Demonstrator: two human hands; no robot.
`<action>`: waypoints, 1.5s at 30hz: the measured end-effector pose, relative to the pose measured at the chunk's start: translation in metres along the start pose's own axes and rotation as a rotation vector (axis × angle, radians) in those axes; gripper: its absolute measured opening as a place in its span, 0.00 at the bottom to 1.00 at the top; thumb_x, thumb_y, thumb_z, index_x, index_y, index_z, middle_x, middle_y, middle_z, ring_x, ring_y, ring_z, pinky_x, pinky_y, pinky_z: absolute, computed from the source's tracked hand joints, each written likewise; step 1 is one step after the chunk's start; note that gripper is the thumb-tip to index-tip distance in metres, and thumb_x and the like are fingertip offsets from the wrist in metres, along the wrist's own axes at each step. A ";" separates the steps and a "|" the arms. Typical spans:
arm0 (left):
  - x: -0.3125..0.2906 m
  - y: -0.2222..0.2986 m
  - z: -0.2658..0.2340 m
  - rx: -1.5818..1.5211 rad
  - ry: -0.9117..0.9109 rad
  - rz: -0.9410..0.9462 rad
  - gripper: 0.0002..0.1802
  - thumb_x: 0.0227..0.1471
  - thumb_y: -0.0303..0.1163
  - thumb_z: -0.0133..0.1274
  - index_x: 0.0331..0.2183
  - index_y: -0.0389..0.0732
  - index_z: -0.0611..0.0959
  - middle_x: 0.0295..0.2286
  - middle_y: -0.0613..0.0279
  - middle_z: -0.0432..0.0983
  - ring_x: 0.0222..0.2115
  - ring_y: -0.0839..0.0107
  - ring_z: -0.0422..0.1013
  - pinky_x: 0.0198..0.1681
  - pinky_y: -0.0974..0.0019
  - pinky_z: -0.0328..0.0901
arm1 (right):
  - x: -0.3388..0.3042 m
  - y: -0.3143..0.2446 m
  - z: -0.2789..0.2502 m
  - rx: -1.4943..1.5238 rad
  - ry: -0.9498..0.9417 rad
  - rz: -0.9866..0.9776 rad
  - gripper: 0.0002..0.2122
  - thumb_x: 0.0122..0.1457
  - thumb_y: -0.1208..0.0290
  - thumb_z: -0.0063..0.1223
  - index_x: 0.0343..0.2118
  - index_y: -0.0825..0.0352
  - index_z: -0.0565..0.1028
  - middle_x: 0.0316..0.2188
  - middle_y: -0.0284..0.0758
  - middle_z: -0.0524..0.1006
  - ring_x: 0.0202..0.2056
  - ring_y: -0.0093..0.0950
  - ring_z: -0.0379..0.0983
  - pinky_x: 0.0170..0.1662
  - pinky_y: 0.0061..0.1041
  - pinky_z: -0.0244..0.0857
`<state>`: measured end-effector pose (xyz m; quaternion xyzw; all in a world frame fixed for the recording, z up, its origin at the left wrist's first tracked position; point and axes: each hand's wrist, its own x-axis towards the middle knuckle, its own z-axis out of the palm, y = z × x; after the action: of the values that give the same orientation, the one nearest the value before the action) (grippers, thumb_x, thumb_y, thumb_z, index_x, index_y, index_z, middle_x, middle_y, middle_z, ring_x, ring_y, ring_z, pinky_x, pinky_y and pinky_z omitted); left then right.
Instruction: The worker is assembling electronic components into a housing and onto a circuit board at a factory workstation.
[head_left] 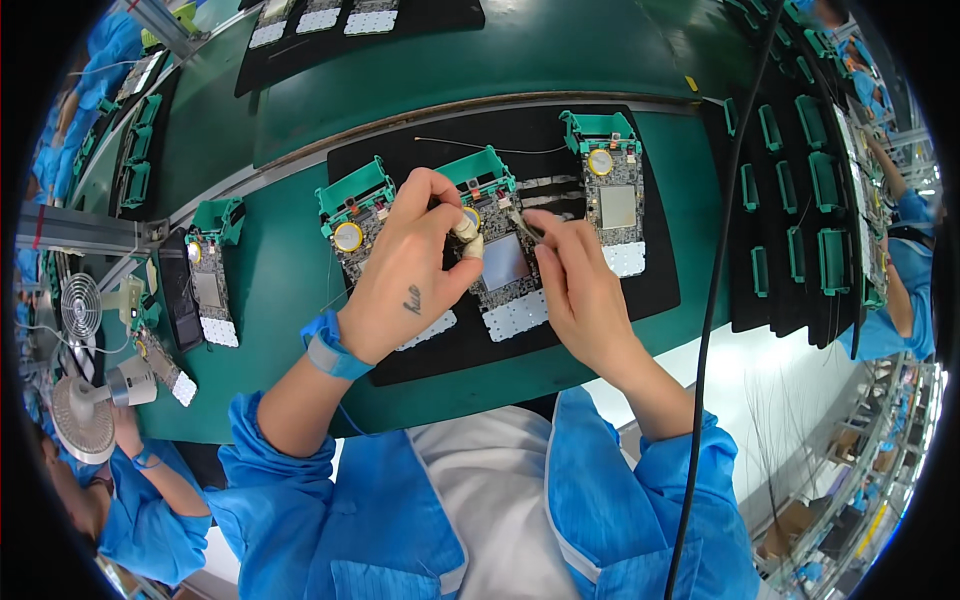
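Note:
My left hand (pixel 408 268), with pale finger cots on thumb and forefinger, is closed in a pinch over the upper part of the middle circuit board (pixel 503 262). Whatever is between those fingertips is hidden. At that board's right edge my right hand (pixel 588 295) has its thumb and fingers drawn together by a small greyish strip; I cannot make out what they grip. A green plastic bracket (pixel 468 167) tops the middle board. To its left lies another circuit board (pixel 350 236), partly under my left hand. A third circuit board (pixel 612 205) lies to the right.
The boards lie on a black mat (pixel 655 270) on a green bench. A thin black cable (pixel 712 300) hangs down at the right. Black racks with green brackets (pixel 833 260) stand beyond it. At the left are another board (pixel 210 285) and small fans (pixel 82 420); a co-worker sits there.

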<state>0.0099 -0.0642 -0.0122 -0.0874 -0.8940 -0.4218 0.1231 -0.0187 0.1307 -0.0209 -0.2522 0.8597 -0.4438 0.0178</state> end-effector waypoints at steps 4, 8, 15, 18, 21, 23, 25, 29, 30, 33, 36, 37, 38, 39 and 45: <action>0.001 0.001 -0.001 0.019 -0.034 -0.001 0.12 0.33 0.19 0.58 0.26 0.26 0.74 0.36 0.52 0.64 0.35 0.56 0.66 0.36 0.62 0.64 | -0.010 0.012 0.003 -0.113 0.007 -0.155 0.18 0.59 0.80 0.46 0.53 0.62 0.70 0.30 0.34 0.66 0.24 0.27 0.68 0.26 0.26 0.64; 0.003 0.007 -0.004 0.052 -0.067 -0.012 0.12 0.33 0.20 0.58 0.24 0.26 0.74 0.36 0.50 0.63 0.37 0.55 0.65 0.39 0.61 0.63 | -0.011 0.008 -0.005 -0.343 -0.079 -0.195 0.22 0.56 0.80 0.50 0.55 0.59 0.70 0.23 0.32 0.66 0.19 0.26 0.67 0.21 0.25 0.63; 0.004 0.011 -0.003 0.090 -0.070 -0.021 0.12 0.34 0.20 0.58 0.24 0.26 0.73 0.35 0.49 0.63 0.38 0.53 0.64 0.42 0.60 0.62 | -0.010 0.013 -0.002 -0.310 -0.019 -0.235 0.21 0.54 0.80 0.53 0.52 0.58 0.73 0.13 0.28 0.67 0.12 0.23 0.63 0.16 0.23 0.58; 0.005 0.011 -0.004 0.086 -0.077 -0.033 0.12 0.34 0.19 0.57 0.24 0.25 0.72 0.35 0.49 0.63 0.38 0.53 0.63 0.42 0.59 0.62 | -0.013 0.016 0.001 -0.250 -0.007 -0.239 0.21 0.53 0.80 0.54 0.52 0.59 0.74 0.15 0.29 0.69 0.13 0.23 0.63 0.15 0.24 0.57; 0.007 0.010 -0.004 0.078 -0.101 -0.024 0.12 0.34 0.19 0.57 0.24 0.25 0.72 0.35 0.49 0.62 0.38 0.53 0.63 0.42 0.59 0.62 | -0.013 0.017 0.004 -0.260 -0.025 -0.254 0.21 0.53 0.80 0.54 0.52 0.59 0.74 0.14 0.29 0.67 0.12 0.22 0.62 0.15 0.24 0.56; 0.007 0.011 -0.005 0.086 -0.106 -0.031 0.13 0.34 0.19 0.58 0.25 0.25 0.72 0.35 0.49 0.62 0.38 0.53 0.63 0.42 0.59 0.62 | -0.012 0.016 0.006 -0.298 -0.032 -0.300 0.22 0.52 0.79 0.55 0.52 0.59 0.74 0.13 0.28 0.64 0.11 0.23 0.61 0.14 0.24 0.55; 0.007 0.012 -0.006 0.084 -0.103 -0.033 0.13 0.34 0.19 0.58 0.25 0.26 0.72 0.35 0.49 0.62 0.38 0.52 0.63 0.42 0.59 0.62 | -0.011 0.016 0.008 -0.318 -0.026 -0.317 0.22 0.51 0.79 0.56 0.52 0.58 0.74 0.13 0.28 0.62 0.11 0.22 0.60 0.14 0.24 0.55; 0.003 0.008 -0.002 0.090 -0.081 -0.013 0.13 0.34 0.19 0.58 0.26 0.26 0.72 0.35 0.49 0.62 0.38 0.52 0.63 0.41 0.59 0.62 | -0.009 0.012 0.009 -0.453 -0.038 -0.399 0.25 0.48 0.76 0.59 0.53 0.57 0.73 0.14 0.27 0.60 0.10 0.22 0.59 0.13 0.24 0.55; 0.002 0.007 -0.001 0.086 -0.083 -0.014 0.13 0.34 0.19 0.58 0.26 0.26 0.72 0.35 0.49 0.62 0.38 0.52 0.63 0.41 0.59 0.62 | -0.009 0.012 0.010 -0.455 -0.041 -0.395 0.25 0.48 0.76 0.59 0.53 0.57 0.73 0.14 0.27 0.60 0.10 0.22 0.59 0.13 0.24 0.55; 0.004 0.004 0.003 0.090 -0.059 0.009 0.14 0.34 0.19 0.58 0.26 0.26 0.72 0.35 0.49 0.62 0.38 0.52 0.63 0.41 0.59 0.62 | -0.009 0.014 0.012 -0.565 -0.057 -0.410 0.26 0.47 0.75 0.60 0.53 0.57 0.73 0.15 0.27 0.59 0.10 0.22 0.59 0.13 0.24 0.55; 0.003 0.004 0.002 0.072 -0.047 0.012 0.14 0.34 0.20 0.58 0.27 0.27 0.73 0.35 0.49 0.62 0.36 0.52 0.64 0.41 0.56 0.62 | -0.006 0.016 0.009 -0.482 -0.048 -0.396 0.21 0.51 0.73 0.58 0.51 0.59 0.73 0.15 0.28 0.65 0.13 0.26 0.64 0.16 0.26 0.60; 0.001 0.007 0.001 0.130 -0.057 -0.033 0.14 0.34 0.20 0.58 0.29 0.28 0.74 0.37 0.50 0.64 0.39 0.52 0.65 0.44 0.54 0.62 | -0.007 0.018 0.004 -0.494 -0.038 -0.394 0.21 0.51 0.73 0.58 0.51 0.59 0.73 0.15 0.28 0.65 0.13 0.26 0.64 0.16 0.26 0.60; 0.003 0.009 0.002 0.183 -0.066 -0.068 0.15 0.35 0.20 0.58 0.31 0.30 0.75 0.39 0.50 0.65 0.43 0.52 0.65 0.47 0.53 0.61 | -0.006 0.025 -0.001 -0.406 0.029 -0.286 0.17 0.53 0.72 0.57 0.48 0.60 0.73 0.17 0.29 0.68 0.14 0.29 0.67 0.18 0.28 0.62; 0.002 0.012 0.005 0.185 -0.061 -0.055 0.15 0.35 0.20 0.58 0.31 0.30 0.75 0.39 0.50 0.65 0.43 0.52 0.65 0.47 0.53 0.61 | -0.007 0.033 -0.003 -0.303 0.090 -0.186 0.13 0.56 0.72 0.55 0.45 0.62 0.73 0.18 0.30 0.71 0.16 0.32 0.70 0.20 0.30 0.65; 0.002 0.018 0.036 0.336 -0.147 0.347 0.18 0.43 0.22 0.56 0.40 0.34 0.77 0.46 0.52 0.68 0.56 0.54 0.60 0.60 0.48 0.53 | 0.037 0.078 -0.052 0.129 0.305 0.311 0.15 0.60 0.68 0.54 0.43 0.75 0.70 0.28 0.35 0.77 0.28 0.23 0.74 0.31 0.23 0.67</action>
<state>0.0079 -0.0246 -0.0203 -0.2482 -0.9298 -0.2324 0.1412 -0.0969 0.1908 -0.0425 -0.0448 0.8509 -0.5226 -0.0283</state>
